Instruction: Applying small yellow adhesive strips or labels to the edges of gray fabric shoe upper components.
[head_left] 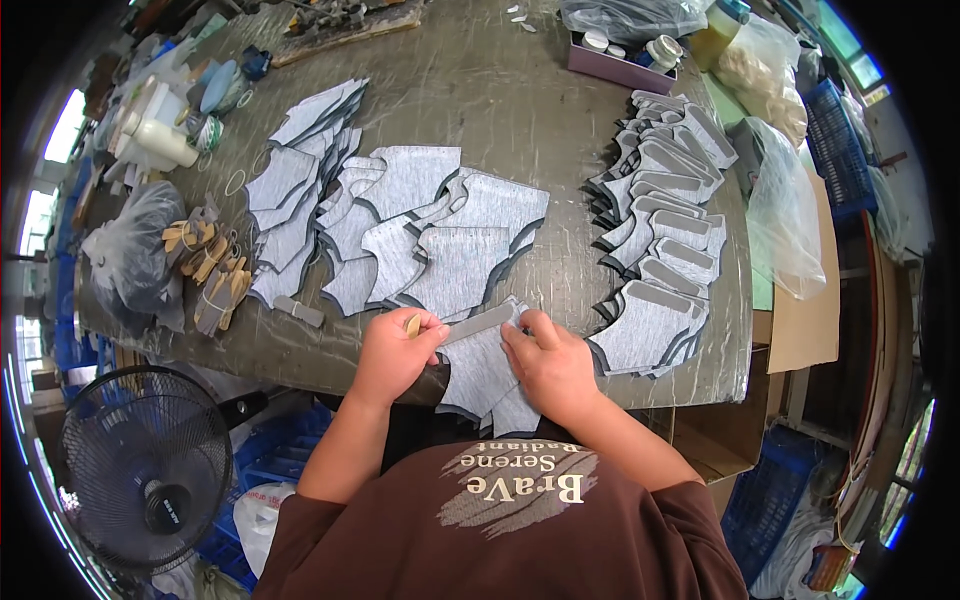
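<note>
Grey fabric piece (480, 375), flat and cut in a curvy shape, lies at the near edge of the table (560, 130), right in front of the person; a thin grey strip (478, 323) lies across its top; the left hand (392, 355) is closed, pinching the left end of the strip together with a small tan tool (413, 324) between thumb and finger; the right hand (545, 362) is bent down with its fingertips pressing the right end of the strip onto the piece; the piece looks light and soft, likely to bend and flop if lifted by one corner, so it would be best held flat or taken by two edges; the strip looks thin and easy to twist, so holding both ends, as now, seems the safe way; it does not look slippery or easy to break; more grey pieces lie spread in a fan (440, 230) in the middle of the table; a long stack of pieces with strips on them (665, 220) runs down the right side; tan strips (215, 270) and a dark bag (135, 250) sit at the left; a black fan (150, 470) stands below the table.
</note>
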